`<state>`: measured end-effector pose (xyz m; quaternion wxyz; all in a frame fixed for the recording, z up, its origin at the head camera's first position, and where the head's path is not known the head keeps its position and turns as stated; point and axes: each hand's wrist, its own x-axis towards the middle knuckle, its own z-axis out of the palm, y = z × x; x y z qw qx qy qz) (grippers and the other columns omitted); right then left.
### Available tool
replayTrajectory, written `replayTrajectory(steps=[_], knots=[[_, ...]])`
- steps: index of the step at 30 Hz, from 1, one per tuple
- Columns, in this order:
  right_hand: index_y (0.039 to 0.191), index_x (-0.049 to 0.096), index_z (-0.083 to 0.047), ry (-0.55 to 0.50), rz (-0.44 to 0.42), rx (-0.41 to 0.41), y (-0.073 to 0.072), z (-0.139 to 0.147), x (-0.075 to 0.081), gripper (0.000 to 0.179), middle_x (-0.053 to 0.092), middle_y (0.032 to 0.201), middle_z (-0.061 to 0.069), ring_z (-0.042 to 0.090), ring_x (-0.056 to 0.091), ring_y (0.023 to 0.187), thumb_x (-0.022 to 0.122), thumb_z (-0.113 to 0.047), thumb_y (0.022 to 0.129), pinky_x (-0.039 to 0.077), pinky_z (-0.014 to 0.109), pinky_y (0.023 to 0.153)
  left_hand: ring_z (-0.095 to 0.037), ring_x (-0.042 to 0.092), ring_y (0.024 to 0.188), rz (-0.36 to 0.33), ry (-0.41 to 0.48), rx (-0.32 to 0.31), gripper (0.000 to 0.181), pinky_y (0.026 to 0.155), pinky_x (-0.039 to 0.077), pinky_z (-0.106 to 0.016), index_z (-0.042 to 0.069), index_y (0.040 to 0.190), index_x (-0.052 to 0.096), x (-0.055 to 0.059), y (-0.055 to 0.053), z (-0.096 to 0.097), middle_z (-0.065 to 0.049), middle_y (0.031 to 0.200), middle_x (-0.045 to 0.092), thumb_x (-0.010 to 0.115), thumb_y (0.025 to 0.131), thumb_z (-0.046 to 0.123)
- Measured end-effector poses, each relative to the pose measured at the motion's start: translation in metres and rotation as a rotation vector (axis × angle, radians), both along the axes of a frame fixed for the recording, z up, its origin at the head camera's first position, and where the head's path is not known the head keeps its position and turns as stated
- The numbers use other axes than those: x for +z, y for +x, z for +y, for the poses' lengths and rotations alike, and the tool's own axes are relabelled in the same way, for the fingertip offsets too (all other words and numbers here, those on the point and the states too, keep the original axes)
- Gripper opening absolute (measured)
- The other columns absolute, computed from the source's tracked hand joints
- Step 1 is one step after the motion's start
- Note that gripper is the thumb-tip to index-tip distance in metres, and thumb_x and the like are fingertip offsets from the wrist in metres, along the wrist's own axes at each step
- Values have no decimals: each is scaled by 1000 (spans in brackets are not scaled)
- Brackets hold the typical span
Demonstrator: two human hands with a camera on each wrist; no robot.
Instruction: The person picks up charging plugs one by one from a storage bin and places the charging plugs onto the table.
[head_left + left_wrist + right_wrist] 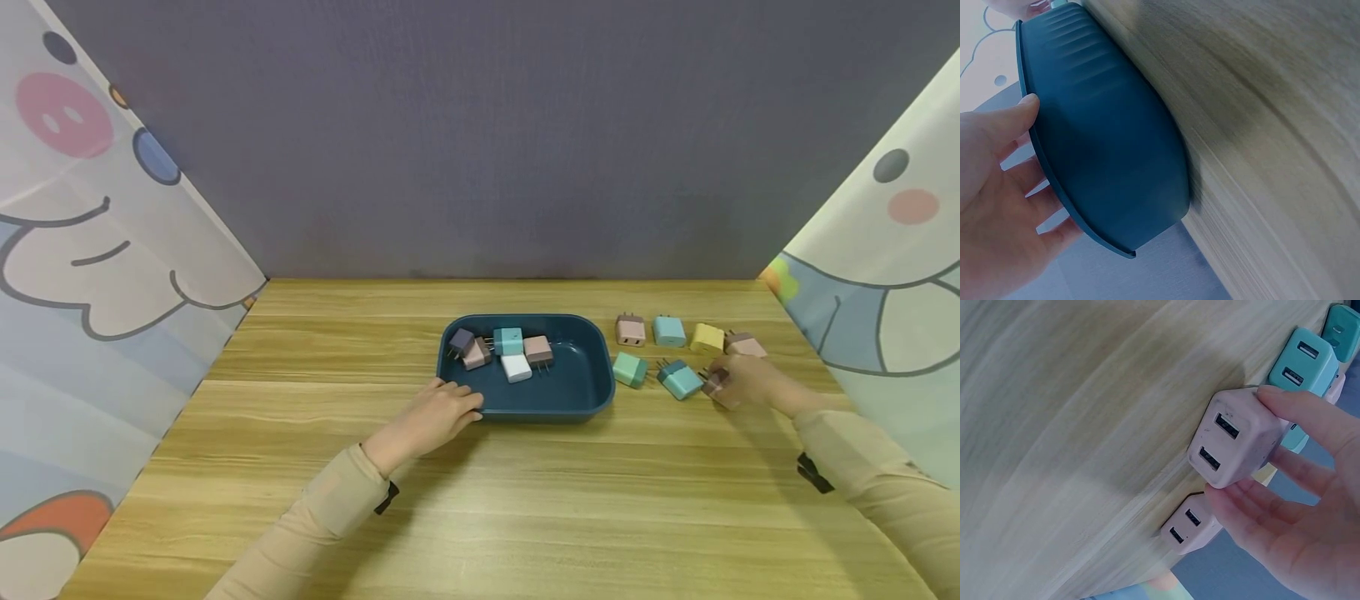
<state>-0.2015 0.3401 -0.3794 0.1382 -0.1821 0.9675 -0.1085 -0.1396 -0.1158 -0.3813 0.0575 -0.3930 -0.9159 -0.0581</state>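
The left hand (435, 414) pinches the near-left corner of a dark-blue rectangular plastic tray (540, 417); the right hand (753, 382) grips a boxy pink plastic charger (1229, 434) toward the counter's (525, 508) right edge. Picking up seems underway; next likely needs lifting clear of neighbouring chargers (680, 380).

Left hand (441, 414) is in a holding pose: left thumb (1016, 120) on one side, left fingers (1060, 236) opposite and visibly spaced. Left forearm (318, 517), beige-sleeved, lies behind and to the left of this hand. Right hand (753, 385), well apart to the right of the left hand, is set in a pinch, right thumb (1307, 412) opposing right fingers (1232, 517). Right forearm (862, 458), likewise sleeved, runs back and rightward from it.
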Motion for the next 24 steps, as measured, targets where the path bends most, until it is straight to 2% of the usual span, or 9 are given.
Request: replayTrajectory(steps=[9, 19, 24], knots=[[96, 53, 16, -14, -52, -17, 2, -2, 5, 40, 55, 76, 10, 20, 52, 65, 66, -11, 70, 44, 37, 59, -12, 46, 64, -6, 1, 4, 10, 60, 29, -26, 17, 81, 51, -1, 0, 0, 4, 74, 53, 55, 88, 24], [98, 52, 20, -11, 14, 72, 1, -6, 14, 40, 62, 72, 12, 17, 53, 59, 66, -5, 70, 45, 33, 56, -11, 44, 63, -5, 7, -1, 10, 60, 28, -25, 17, 81, 51, -1, 0, 0, 4, 73, 53, 56, 87, 24], [99, 51, 19, 14, 64, 93, -2, -11, 24, 41, 59, 79, 23, 35, 57, 71, 69, -4, 71, 47, 41, 64, -12, 45, 63, -9, 13, -2, 10, 60, 28, -25, 17, 81, 52, 0, 0, 0, 4, 73, 53, 57, 87, 23]])
